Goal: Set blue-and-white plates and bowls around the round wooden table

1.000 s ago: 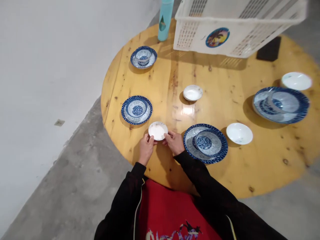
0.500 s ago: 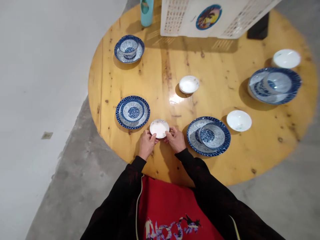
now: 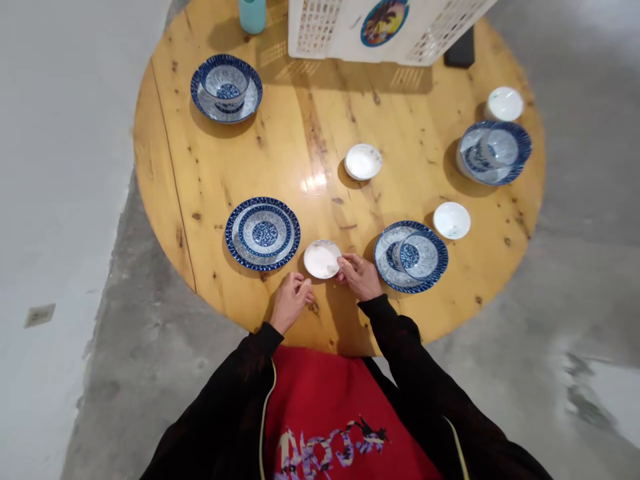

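Note:
A small white saucer point(image 3: 323, 259) rests on the round wooden table point(image 3: 320, 93) near its front edge. My right hand point(image 3: 361, 277) pinches the saucer's right rim with curled fingers. My left hand point(image 3: 291, 301) sits just below and left of the saucer, fingers curled in, apart from the rim and holding nothing I can see. A blue patterned plate with a bowl on it point(image 3: 263, 233) lies to the saucer's left, and another such set point(image 3: 411, 256) lies to its right.
More white saucers point(image 3: 363, 161) point(image 3: 451, 220) point(image 3: 504, 103) and blue plate-and-bowl sets point(image 3: 226, 88) point(image 3: 494, 151) are spread over the table. A white plastic basket point(image 3: 380, 27) and a teal bottle point(image 3: 252, 15) stand at the far edge. Grey concrete floor surrounds the table.
My left hand has let go of the saucer and drawn back toward me. The saucer now rests on the table with only my right hand on it. The camera view has pulled back.

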{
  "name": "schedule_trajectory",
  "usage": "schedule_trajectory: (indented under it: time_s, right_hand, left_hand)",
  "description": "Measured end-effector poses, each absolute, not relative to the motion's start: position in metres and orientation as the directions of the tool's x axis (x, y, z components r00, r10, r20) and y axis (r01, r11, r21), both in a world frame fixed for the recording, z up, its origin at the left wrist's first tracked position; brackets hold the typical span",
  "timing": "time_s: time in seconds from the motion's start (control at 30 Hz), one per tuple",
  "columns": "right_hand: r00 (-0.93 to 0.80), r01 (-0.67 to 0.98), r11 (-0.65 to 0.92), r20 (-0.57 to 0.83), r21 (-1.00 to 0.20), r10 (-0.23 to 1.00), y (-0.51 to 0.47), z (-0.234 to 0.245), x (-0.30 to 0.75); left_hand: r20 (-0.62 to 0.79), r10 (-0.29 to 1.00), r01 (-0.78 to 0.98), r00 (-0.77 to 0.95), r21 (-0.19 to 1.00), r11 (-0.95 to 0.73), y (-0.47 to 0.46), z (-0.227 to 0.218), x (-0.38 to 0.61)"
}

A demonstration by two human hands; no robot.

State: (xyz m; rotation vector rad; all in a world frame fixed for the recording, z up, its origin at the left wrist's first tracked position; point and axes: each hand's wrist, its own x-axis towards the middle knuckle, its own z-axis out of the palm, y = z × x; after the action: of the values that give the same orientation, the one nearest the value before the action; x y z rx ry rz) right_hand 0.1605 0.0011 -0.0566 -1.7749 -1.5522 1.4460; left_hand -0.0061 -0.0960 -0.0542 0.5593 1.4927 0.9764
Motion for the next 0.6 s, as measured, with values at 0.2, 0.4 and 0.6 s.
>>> schedule_trajectory:
  time_s: [0.2,0.4,0.6]
  right_hand:
    - [-0.005,0.675,-0.234,-0.323,-0.699,0.947,0.008,-0.050,0.159]
    - [0.127,0.685,-0.191,-0.142,-0.703,0.982,0.102,-0.044,0.150]
    - [0.338,0.339,-0.468,-0.358,-0.816,0.870,0.208,-0.051,0.119]
  left_hand:
    - [-0.542,0.838,-0.103,-0.063,0.839,0.535,-0.098,-0.053,-0.024]
    - [-0.540,0.841,0.013,0.034,0.842,0.540,-0.113,-0.059,-0.041]
    - [-0.548,0.836,0.062,-0.020,0.834,0.549,-0.122,-0.056,-0.050]
